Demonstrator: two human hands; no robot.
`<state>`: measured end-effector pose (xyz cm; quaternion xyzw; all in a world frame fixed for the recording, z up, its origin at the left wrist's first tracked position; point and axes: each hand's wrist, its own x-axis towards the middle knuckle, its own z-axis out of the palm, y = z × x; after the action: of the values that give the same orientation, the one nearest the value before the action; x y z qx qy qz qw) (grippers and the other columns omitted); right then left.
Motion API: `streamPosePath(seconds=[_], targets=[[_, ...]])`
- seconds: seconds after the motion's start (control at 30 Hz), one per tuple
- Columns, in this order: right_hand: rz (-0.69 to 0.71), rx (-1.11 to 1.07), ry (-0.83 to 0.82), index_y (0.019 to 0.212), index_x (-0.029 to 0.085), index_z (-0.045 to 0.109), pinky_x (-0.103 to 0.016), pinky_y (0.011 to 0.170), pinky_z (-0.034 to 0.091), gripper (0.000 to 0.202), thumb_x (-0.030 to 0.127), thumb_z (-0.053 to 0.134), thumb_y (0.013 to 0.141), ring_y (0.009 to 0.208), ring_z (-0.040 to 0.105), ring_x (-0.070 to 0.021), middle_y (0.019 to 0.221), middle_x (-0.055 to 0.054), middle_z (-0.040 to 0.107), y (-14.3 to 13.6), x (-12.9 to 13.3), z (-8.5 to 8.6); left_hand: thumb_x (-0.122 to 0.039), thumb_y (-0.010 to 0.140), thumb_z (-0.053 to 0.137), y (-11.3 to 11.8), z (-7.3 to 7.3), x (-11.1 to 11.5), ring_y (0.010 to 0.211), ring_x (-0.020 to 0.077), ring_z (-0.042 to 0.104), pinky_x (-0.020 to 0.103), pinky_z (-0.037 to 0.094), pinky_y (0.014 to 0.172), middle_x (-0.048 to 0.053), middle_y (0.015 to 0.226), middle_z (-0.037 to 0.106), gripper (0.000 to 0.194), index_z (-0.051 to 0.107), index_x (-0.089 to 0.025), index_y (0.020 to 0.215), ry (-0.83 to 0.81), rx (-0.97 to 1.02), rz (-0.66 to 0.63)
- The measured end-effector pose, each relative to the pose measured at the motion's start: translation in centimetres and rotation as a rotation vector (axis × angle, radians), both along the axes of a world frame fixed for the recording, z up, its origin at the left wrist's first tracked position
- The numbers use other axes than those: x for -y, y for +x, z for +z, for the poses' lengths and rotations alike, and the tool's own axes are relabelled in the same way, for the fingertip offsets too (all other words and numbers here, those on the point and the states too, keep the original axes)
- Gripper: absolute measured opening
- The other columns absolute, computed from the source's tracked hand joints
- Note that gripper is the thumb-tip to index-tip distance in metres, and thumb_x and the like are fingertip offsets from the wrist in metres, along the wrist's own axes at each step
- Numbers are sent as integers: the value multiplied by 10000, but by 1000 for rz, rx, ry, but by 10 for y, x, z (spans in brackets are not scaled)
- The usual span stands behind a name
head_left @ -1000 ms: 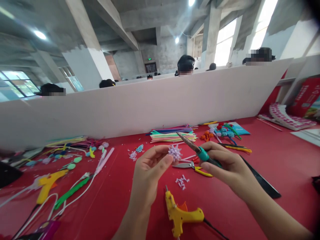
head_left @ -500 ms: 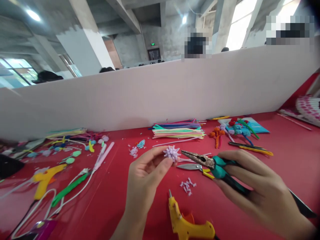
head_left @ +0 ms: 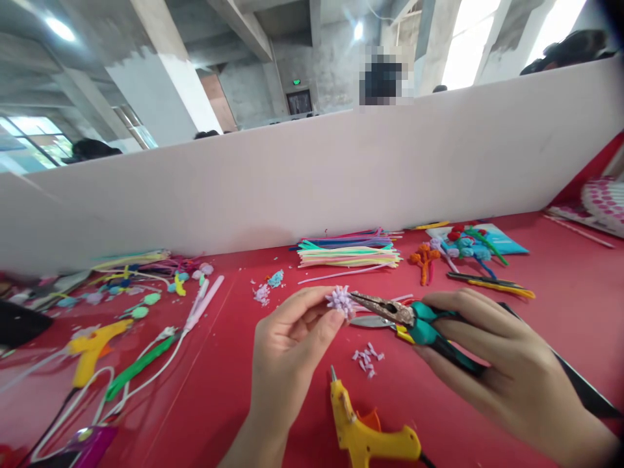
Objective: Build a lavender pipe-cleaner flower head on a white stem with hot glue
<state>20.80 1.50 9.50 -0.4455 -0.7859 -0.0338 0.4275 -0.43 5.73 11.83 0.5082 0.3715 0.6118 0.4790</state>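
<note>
Between the thumb and fingers of my left hand (head_left: 292, 354) is a spiky lilac pom-pom flower (head_left: 340, 300). My right hand (head_left: 507, 364) is wrapped round the green handles of needle-nose pliers (head_left: 390, 309), whose tips meet the flower's right side. Whether the jaws pinch one of its spikes is too small to tell. Behind the pliers lie yellow-handled scissors (head_left: 373, 322), partly hidden. Small lilac cut pieces (head_left: 368, 359) are scattered on the red table below the flower. A yellow glue gun (head_left: 358, 426) lies nearest me, its nozzle pointing away.
Bundled pipe cleaners (head_left: 348, 250) lie by the white partition (head_left: 312, 182). Blue and lilac clippings (head_left: 266, 289) are left of them. Finished-looking fuzzy flowers (head_left: 465, 244) and tweezers (head_left: 492, 284) lie right. A second glue gun (head_left: 95, 348), cords and a green strip (head_left: 141, 368) occupy the left.
My left hand has shifted slightly right with the flower, and the pliers' tips, formerly just apart from it, now touch it. The view has tilted a little.
</note>
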Motion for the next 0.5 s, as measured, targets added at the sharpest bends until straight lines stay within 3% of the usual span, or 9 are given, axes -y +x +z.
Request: streamPosePath(seconds=[0.5], targets=[[2,28,31,811,179,584,-300,687,452,85,99,606,826,802,549,-156,998,-70,585,-1,2,2,-123,715,723,0,4,2,637,106,702,127,570,610,-8,720,744,151,757,-223,822,25,-20,2]])
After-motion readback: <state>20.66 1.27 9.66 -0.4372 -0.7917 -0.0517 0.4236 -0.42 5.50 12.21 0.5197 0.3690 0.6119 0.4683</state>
